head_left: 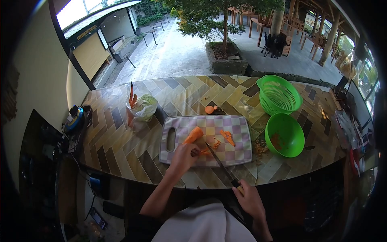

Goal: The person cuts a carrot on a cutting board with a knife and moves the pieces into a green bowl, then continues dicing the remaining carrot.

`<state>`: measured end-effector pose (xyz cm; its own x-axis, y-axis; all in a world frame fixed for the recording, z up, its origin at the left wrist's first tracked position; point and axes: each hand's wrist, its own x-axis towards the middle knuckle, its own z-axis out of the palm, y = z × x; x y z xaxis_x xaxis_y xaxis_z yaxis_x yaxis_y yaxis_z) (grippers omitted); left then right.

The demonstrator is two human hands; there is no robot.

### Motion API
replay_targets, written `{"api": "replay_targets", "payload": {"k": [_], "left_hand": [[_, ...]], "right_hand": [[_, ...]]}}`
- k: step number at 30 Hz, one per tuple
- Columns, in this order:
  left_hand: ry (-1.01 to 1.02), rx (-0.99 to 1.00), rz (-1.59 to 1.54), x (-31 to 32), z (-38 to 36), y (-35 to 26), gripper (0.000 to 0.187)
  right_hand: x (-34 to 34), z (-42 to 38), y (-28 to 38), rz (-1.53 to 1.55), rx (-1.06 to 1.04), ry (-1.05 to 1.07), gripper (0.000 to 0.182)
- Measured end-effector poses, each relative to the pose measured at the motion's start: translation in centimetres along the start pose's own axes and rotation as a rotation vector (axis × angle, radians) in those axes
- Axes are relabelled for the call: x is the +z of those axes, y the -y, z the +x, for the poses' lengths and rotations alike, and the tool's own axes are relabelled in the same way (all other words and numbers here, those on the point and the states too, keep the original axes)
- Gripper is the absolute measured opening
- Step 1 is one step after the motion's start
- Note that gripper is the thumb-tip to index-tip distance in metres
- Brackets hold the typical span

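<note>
A checkered cutting board [238, 155] lies on the table before me. On its left half is a carrot piece [195, 134], tilted, with my left hand [184, 158] at its near end; the fingers are curled and closed around that end. My right hand [249, 197] grips the handle of a knife [221, 163]. The blade points up and left, its tip over the board just right of the carrot. Small carrot shavings [217, 142] lie by the tip, and longer carrot strips [227, 138] rest farther right on the board.
Right of the board stand a green bowl [296, 139] with orange bits inside and a green colander [278, 94]. Carrot ends [209, 109] lie beyond the board. A plastic bag [144, 109] of vegetables sits at the left. Brownish scraps [260, 147] lie beside the bowl.
</note>
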<state>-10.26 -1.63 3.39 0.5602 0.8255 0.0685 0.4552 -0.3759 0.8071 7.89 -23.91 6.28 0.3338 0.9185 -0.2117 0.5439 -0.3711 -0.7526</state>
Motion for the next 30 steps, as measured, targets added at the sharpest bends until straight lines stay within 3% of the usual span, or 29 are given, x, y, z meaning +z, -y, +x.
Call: {"api": "replay_targets", "payload": {"k": [9,21,30], "left_hand": [[-0.01,0.037,0.142,0.0,0.2,-0.9,0.015],[0.0,0.104,0.04,0.4,0.6,0.5,0.032],[-0.042,0.042,-0.028,1.0,0.4,0.8,0.029]], "right_hand": [[0.2,-0.1,-0.4,0.023,-0.019,-0.016,0.031],[0.0,-0.7,-0.4,0.044,-0.003,-0.018,0.031],[0.2,-0.7,0.3,-0.036,0.003,-0.057,0.025]]}}
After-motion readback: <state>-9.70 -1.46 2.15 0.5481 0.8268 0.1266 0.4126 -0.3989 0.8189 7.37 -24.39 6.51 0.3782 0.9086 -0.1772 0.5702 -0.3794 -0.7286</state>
